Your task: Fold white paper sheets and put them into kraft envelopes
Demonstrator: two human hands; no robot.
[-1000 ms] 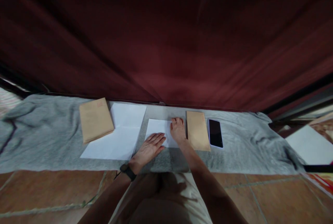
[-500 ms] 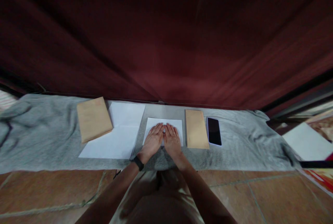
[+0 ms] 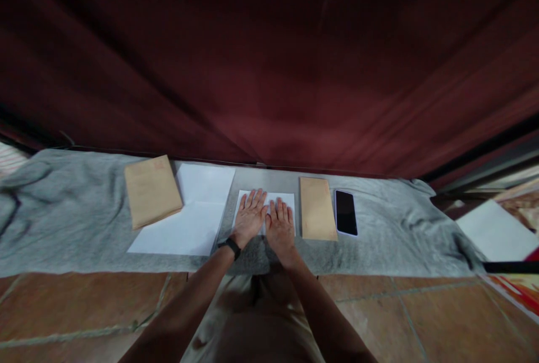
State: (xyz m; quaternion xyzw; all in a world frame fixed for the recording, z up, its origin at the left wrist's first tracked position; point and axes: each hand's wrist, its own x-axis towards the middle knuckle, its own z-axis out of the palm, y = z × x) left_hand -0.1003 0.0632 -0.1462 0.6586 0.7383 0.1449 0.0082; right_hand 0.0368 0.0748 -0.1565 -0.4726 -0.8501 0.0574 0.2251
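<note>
Head view: my left hand and right hand lie spread flat, side by side, on a folded white sheet. It rests on grey cloth, between white paper and a brown envelope.

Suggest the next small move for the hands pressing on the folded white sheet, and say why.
Probably slide both palms outward along the folded sheet to set the crease. The left hand and right hand lie flat side by side on it, and the brown envelope lies just right of it on the grey cloth.
</note>
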